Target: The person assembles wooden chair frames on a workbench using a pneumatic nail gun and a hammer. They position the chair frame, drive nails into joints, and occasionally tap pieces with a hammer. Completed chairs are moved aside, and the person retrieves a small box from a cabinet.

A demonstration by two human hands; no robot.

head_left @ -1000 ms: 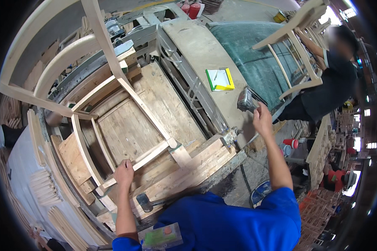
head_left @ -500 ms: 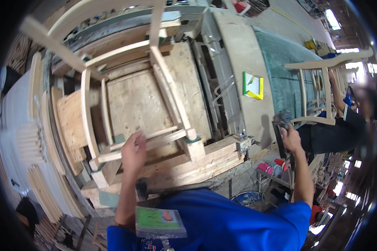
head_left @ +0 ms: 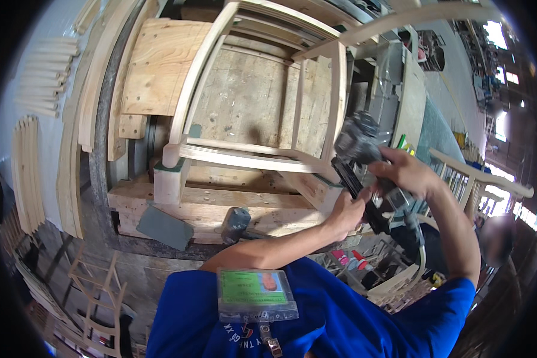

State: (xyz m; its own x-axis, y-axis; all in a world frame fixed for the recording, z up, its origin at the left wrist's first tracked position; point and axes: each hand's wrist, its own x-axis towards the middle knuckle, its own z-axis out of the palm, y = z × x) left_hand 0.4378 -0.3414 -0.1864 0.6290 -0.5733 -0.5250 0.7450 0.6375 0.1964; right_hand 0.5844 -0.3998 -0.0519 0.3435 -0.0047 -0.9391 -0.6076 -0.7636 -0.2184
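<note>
Wooden frame (head_left: 244,159) on bench (head_left: 280,209), nail gun (head_left: 358,134) in hand

Gun's by the frame's near right corner. Right hand (head_left: 409,172)'s gripping it; left hand (head_left: 346,216)'s at it too, can't tell if closed. Probably gun prep; next move calls for steadying it.

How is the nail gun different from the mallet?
The nail gun is up in the right hand, with the left hand against it, while the mallet lies on the workbench. The nail gun has a pale hose; none shows on the mallet. The nail gun is bulky and many-parted, whereas the mallet has a plain, blocky head. Both look dark.
</note>
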